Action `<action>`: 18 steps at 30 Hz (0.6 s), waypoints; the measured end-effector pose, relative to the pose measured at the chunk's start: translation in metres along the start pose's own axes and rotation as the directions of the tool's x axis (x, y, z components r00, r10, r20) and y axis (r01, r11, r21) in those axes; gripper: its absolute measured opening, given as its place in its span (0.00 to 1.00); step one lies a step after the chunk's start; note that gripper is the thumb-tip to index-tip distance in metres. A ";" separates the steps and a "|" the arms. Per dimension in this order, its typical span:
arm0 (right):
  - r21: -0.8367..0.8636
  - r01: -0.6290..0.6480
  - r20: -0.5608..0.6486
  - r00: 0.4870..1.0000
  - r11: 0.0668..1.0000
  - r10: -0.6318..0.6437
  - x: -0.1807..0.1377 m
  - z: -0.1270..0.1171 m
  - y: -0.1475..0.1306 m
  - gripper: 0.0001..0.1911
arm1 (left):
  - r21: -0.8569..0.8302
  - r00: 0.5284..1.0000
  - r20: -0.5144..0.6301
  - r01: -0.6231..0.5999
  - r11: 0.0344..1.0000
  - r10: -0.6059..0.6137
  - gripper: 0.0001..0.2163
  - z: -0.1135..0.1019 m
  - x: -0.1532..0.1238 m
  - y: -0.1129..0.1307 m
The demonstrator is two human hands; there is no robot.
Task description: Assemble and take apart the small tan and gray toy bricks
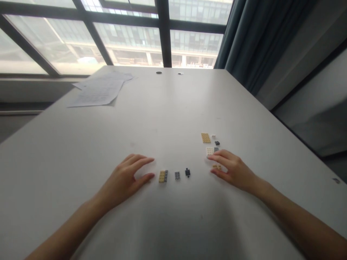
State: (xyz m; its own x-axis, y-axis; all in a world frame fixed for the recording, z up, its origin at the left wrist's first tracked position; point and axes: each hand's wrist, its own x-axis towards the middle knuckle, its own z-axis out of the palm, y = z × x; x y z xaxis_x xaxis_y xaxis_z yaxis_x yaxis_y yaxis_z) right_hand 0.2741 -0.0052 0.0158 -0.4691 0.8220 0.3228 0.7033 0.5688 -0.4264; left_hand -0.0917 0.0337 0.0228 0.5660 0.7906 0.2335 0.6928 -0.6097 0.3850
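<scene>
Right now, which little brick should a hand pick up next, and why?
Probably the right hand should close on the small tan brick just beneath its fingertips. Both hands look open and empty, and that brick lies nearest to the right one. The left hand rests a little apart from the tan-and-grey brick.

- The left hand (pixel 127 177) lies flat on the table (pixel 168 108), fingers loose, holding nothing.
- At its three o'clock, in a row: a tan-and-grey brick (pixel 163 176), a grey brick (pixel 177 175), a black piece (pixel 187 172).
- The right hand (pixel 233 169) rests spread, its fingertips at a white plate (pixel 209 150).
- A tan plate (pixel 205 138) lies at that hand's eleven o'clock.
</scene>
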 end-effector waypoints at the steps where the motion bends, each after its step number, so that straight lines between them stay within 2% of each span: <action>1: -0.004 0.048 0.032 0.998 0.999 -0.047 0.006 0.005 -0.007 0.17 | 0.002 0.999 0.037 -0.020 1.000 0.020 0.17 0.002 -0.004 0.000; 3: -0.010 0.128 0.098 0.987 0.992 -0.127 0.016 0.016 -0.018 0.17 | 0.003 0.995 0.091 -0.048 0.999 0.048 0.19 0.008 -0.010 0.001; 6: -0.014 0.184 0.163 0.970 0.983 -0.179 0.026 0.030 -0.030 0.17 | -0.004 0.995 0.090 -0.053 0.999 0.053 0.20 0.015 -0.011 0.002; 13: 0.000 0.096 0.191 0.977 0.995 -0.094 0.032 0.037 -0.038 0.13 | -0.067 0.995 0.093 -0.038 0.997 0.044 0.11 0.013 -0.009 -0.002; 18: -0.032 0.115 0.184 0.977 0.993 -0.107 0.035 0.043 -0.044 0.07 | -0.094 0.999 0.051 0.014 0.996 -0.010 0.10 0.014 0.000 -0.011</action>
State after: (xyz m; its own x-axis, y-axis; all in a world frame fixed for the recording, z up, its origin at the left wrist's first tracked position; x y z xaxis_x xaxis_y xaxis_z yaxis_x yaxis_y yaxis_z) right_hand 0.2038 -0.0004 0.0094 -0.6319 0.7472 0.2059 0.6617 0.6584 -0.3588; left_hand -0.0928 0.0400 0.0061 0.5816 0.7925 0.1836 0.6560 -0.5904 0.4702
